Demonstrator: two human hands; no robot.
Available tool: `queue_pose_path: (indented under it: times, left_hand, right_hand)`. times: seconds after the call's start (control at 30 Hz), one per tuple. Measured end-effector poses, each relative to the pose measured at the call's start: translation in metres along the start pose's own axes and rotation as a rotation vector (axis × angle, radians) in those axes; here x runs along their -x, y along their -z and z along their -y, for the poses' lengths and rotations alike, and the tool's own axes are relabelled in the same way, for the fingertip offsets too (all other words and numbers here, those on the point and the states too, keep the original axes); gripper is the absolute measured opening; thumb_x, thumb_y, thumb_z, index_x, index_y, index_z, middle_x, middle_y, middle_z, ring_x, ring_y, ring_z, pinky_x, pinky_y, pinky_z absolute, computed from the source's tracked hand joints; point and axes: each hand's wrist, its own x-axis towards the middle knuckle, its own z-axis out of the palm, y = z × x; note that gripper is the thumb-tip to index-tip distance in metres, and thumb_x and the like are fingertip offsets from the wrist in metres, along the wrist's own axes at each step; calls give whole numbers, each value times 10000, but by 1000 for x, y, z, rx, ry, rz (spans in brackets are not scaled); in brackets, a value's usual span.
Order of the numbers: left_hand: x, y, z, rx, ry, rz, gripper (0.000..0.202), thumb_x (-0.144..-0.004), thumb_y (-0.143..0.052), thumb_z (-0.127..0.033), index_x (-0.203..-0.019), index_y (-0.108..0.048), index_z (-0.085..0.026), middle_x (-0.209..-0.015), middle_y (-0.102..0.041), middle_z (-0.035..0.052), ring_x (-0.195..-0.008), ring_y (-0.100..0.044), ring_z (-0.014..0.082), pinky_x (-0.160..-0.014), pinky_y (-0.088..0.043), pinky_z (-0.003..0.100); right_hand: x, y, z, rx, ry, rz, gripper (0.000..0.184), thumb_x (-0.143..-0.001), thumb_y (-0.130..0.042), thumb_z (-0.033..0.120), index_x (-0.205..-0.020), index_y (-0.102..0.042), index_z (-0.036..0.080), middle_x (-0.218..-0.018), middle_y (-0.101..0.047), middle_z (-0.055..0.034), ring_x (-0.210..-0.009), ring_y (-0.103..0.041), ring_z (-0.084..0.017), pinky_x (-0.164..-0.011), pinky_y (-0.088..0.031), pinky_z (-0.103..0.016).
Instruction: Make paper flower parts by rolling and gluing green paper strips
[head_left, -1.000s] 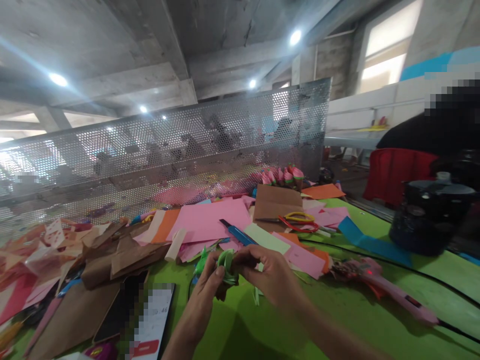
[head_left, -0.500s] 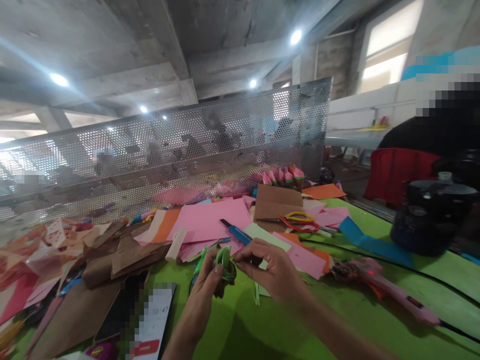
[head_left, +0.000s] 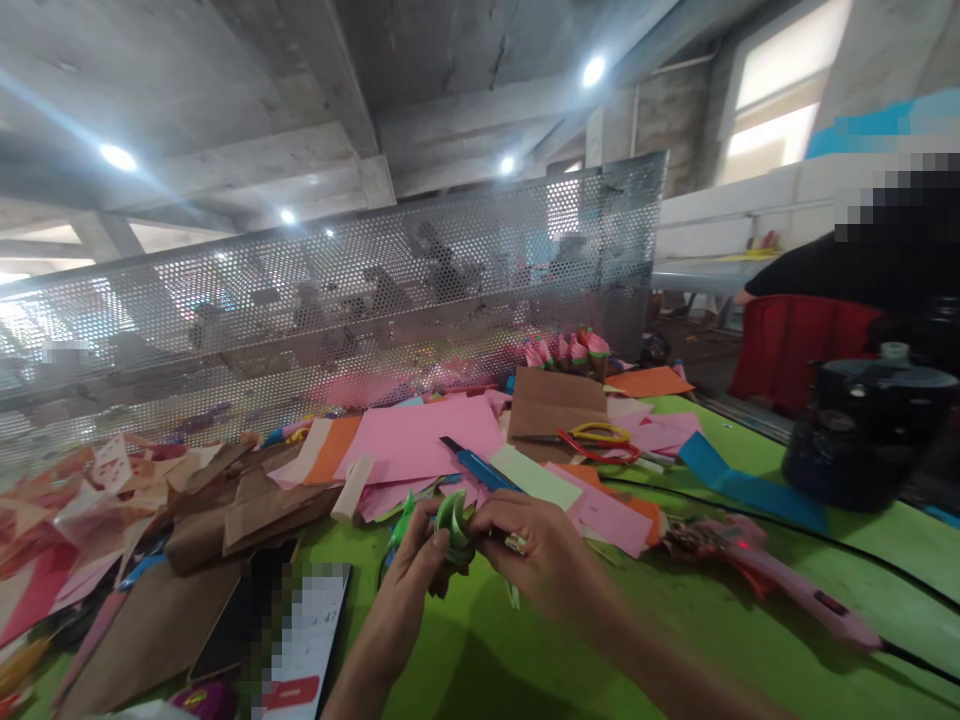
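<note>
In the head view, a light green curled piece (head_left: 453, 522) with layered strips, seemingly foam or paper, is held between the thumb and fingers of my left hand (head_left: 401, 580). Its lower end looks dark and brownish. My right hand (head_left: 551, 550) is closed with its fingertips against the right side of this piece; what they pinch is hidden. Just left of the left fingers is a brighter green item (head_left: 403, 520), partly covered. Beyond my right hand a blue utility knife (head_left: 480, 466) lies on pink sheets (head_left: 424, 435).
Scissors (head_left: 600, 438) rest on brown and pink sheets. A pink glue gun (head_left: 795, 585) with a red light and a dark jar (head_left: 855, 430) are at right. Scraps (head_left: 202, 500) and a phone (head_left: 307, 630) lie left. Pink swirled pieces (head_left: 577, 350) stand near the perforated screen (head_left: 420, 300).
The green piece has turned in my left hand and now shows fanned layers instead of a loop. My right fingertips have shifted slightly downward along its side.
</note>
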Motion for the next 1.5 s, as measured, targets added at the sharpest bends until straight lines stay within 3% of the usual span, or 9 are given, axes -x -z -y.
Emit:
queue_pose_path:
  times: [0.13,0.3,0.57,0.73,0.9,1.1,1.3,1.5]
  left_hand:
    - [-3,-1,-1,33,-15,5,470,-870,-570,-554,-1201,-509,-226,-724,-588,-20,-596,-508,109,-530,-336,196]
    - [-8,-1,0,23,-57,38,551,-840,-567,-609,-1208,-490,-207,-659,-612,-23,-474,-427,88,-467,-311,190]
    - [-5,-4,-2,30,-42,8,469,-830,-588,-606,-1078,-540,-211,-674,-596,-22,-522,-452,95,-496,-317,191]
    - [-1,-6,-6,23,-25,2,460,-852,-574,-579,-1107,-531,-199,-668,-592,-20,-538,-423,97,-517,-315,196]
    - [1,-7,-9,14,-25,14,468,-864,-566,-564,-1162,-517,-207,-699,-571,-22,-591,-482,116,-533,-328,205]
    - [4,-1,-8,-44,14,57,455,-881,-551,-570,-1176,-529,-225,-789,-553,-15,-676,-499,126,-585,-361,214]
    - [3,-4,-7,-27,-9,17,439,-878,-547,-574,-1128,-530,-213,-698,-541,-34,-581,-420,106,-552,-333,211]
    - [0,-8,-8,-19,-47,-36,410,-868,-563,-563,-1084,-553,-215,-651,-525,-41,-551,-425,101,-516,-301,202]
  right_hand:
    - [-1,3,-1,8,4,16,197,-830,-626,3,-779,-675,186,-783,-648,14,-738,-626,-128,-670,-438,-201]
    - [-2,6,-6,-6,43,55,208,-796,-626,-24,-788,-682,176,-804,-663,2,-741,-630,-127,-669,-448,-197]
    - [-2,8,-3,22,55,62,221,-780,-616,-46,-780,-673,168,-823,-669,-19,-777,-637,-145,-690,-458,-212]
    - [-2,7,-6,13,47,44,229,-788,-618,-40,-808,-683,178,-861,-683,-19,-806,-651,-149,-713,-471,-215]
    - [-4,7,-7,-16,88,50,197,-812,-617,-4,-766,-681,176,-797,-678,-12,-741,-650,-139,-673,-472,-205]
    - [-4,8,-8,7,75,97,241,-759,-604,-66,-745,-676,163,-766,-673,-8,-711,-635,-134,-643,-452,-198]
    - [-3,7,-9,-23,71,82,208,-802,-618,-12,-802,-697,181,-822,-687,-11,-769,-646,-134,-690,-467,-199]
    - [-1,8,0,29,15,63,305,-702,-643,-57,-875,-669,193,-850,-658,6,-753,-593,-131,-661,-431,-209]
